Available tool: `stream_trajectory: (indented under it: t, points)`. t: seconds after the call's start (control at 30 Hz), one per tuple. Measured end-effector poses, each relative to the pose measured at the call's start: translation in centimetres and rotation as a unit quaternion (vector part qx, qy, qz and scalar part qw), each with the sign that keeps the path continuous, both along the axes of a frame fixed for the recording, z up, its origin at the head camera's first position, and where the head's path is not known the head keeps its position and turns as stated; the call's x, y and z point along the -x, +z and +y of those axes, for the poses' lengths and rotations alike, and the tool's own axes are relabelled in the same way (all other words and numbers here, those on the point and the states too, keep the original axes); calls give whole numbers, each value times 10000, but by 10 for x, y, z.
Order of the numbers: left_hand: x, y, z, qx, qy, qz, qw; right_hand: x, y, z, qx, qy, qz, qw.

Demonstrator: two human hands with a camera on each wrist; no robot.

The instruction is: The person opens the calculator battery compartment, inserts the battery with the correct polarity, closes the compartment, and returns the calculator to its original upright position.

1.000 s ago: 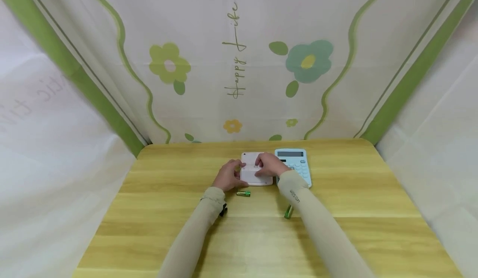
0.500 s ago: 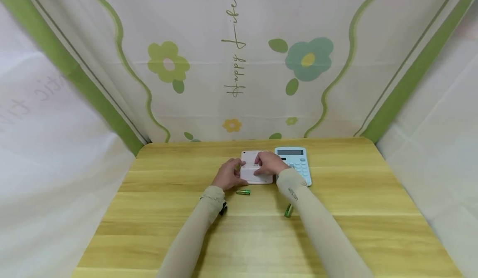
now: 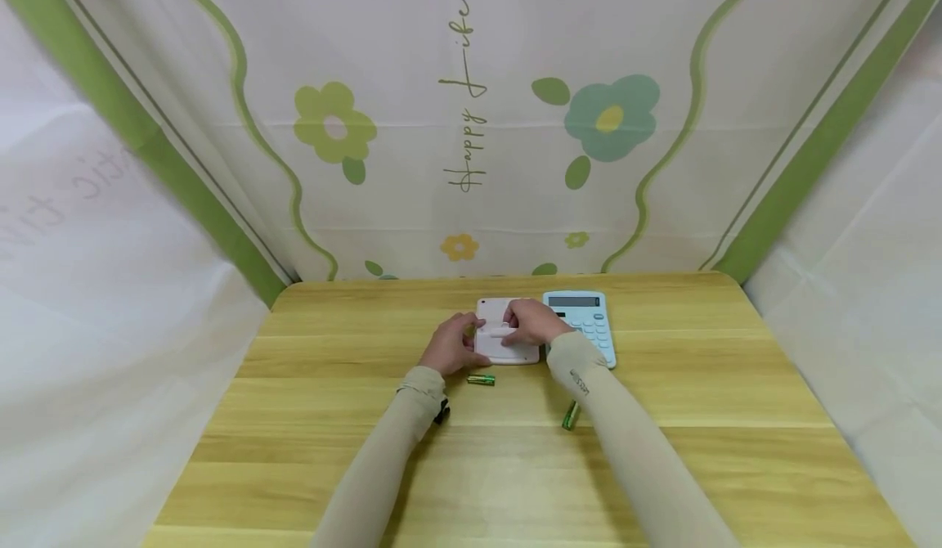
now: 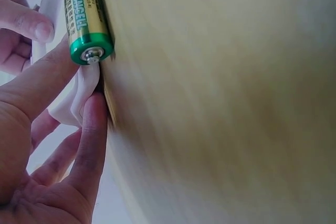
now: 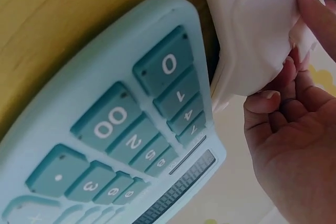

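A pale pinkish-white calculator [image 3: 515, 354] lies back side up near the table's far edge. My left hand [image 3: 449, 345] holds it by the left side, with thumb and fingers at its edges. My right hand [image 3: 536, 325] pinches a small white battery cover [image 3: 503, 331] over the middle of its back, and the cover looks tilted up. Fingers hide part of the cover and whatever lies under it. In the left wrist view, a green and gold battery [image 4: 86, 19] appears in front of the calculator. The head view has that battery [image 3: 482, 379] just below the left thumb.
A light blue calculator [image 3: 599, 335] lies face up directly to the right, partly under my right wrist; its keys [image 5: 168, 64] fill the right wrist view. A second green battery [image 3: 571, 415] lies beside my right forearm. A printed curtain [image 3: 412, 204] hangs behind the wooden table [image 3: 331, 417].
The white cover has tipped up from the calculator's back under my right fingers. My left hand, both batteries and the blue calculator stay where they were.
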State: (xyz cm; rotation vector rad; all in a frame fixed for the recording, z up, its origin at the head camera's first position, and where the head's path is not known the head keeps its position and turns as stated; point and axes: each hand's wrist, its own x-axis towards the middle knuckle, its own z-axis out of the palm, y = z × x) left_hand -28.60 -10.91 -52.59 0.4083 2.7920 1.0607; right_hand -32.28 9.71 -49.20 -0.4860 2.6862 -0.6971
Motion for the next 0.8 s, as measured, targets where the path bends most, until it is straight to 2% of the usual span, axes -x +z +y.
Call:
stream_trajectory:
  t: [0.3, 0.67, 0.8]
  points:
    - [2, -3, 0, -6, 49, -82, 10000, 0, -5, 5, 391, 71, 129, 9991]
    - [-1, -2, 0, -145, 4, -136, 9998, 1, -12, 11, 968, 69, 502, 9940]
    - [0, -2, -1, -148, -23, -90, 9998, 1, -9, 12, 1066, 61, 661, 9921]
